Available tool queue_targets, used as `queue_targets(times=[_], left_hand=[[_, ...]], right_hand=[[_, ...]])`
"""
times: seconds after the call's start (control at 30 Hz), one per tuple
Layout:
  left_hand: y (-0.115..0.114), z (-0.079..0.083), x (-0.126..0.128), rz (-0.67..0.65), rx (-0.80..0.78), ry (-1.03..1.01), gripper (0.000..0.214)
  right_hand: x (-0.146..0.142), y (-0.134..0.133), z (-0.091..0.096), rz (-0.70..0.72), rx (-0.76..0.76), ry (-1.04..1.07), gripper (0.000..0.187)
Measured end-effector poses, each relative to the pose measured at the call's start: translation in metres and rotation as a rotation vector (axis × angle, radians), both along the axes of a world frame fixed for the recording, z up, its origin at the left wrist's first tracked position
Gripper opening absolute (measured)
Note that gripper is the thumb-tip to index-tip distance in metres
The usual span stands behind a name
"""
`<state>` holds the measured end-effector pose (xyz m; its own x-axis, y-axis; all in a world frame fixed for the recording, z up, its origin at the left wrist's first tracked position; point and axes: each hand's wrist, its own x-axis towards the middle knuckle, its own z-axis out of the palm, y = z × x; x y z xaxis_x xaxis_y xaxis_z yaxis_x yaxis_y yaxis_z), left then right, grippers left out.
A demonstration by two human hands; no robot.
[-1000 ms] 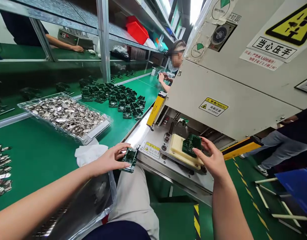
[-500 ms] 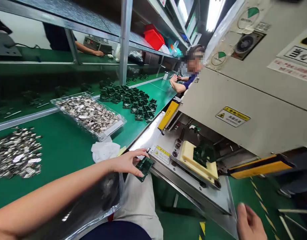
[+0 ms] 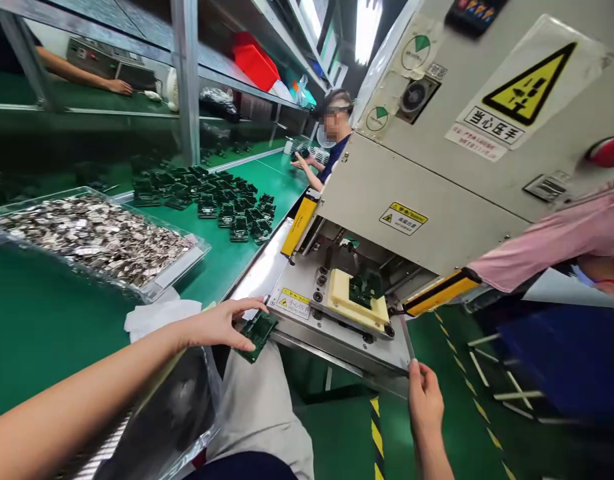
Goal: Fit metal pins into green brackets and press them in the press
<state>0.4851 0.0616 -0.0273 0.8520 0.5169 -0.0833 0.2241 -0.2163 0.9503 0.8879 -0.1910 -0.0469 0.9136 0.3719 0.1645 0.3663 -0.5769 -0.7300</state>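
My left hand (image 3: 227, 325) grips a dark green plastic part (image 3: 259, 335) by its edge, just off the near left corner of the press. At the near right corner of the metal press base (image 3: 337, 350), my right hand (image 3: 425, 397) rests with its fingers against the edge; its grip there is partly hidden. Between the hands, a cream-coloured fixture (image 3: 341, 293) sits on the base, and another dark green part (image 3: 365, 291) stands in it. The grey press housing (image 3: 371, 200) is raised above the fixture.
Several green parts (image 3: 239, 228) lie heaped on the green bench (image 3: 207, 277). A clear tray (image 3: 199, 252) of small metal pieces and a white cloth (image 3: 159, 315) are at left. Yellow guards (image 3: 301, 223) flank the press. A co-worker (image 3: 331, 140) sits beyond; a pink sleeve (image 3: 551, 237) shows at right.
The view has swung to the right. My right hand has moved in to the corner of the press base. My left hand still holds the green part. A pink-sleeved person has come into view.
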Motion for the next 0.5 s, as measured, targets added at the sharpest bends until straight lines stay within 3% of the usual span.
queue_targets(times=[0.1,0.17,0.27,0.37,0.5], left_hand=[[-0.015,0.008,-0.02,0.021,0.038,-0.012,0.07],[-0.029,0.02,-0.051,0.075,0.117,-0.047,0.067],[-0.049,0.037,-0.12,0.281,0.221,-0.124,0.062],[-0.057,0.038,-0.209,0.756,0.301,-0.163,0.063],[-0.049,0.015,-0.347,1.634,0.539,-0.192,0.069]], right_hand=[[-0.033,0.008,0.018,-0.018,0.019,-0.142,0.049],[-0.065,0.022,0.028,0.002,0.165,-0.381,0.045],[-0.124,0.054,0.033,0.257,0.422,-0.629,0.032],[-0.182,0.096,0.028,0.7,0.499,-0.645,0.022],[-0.257,0.152,0.02,1.242,0.569,-0.531,0.018]])
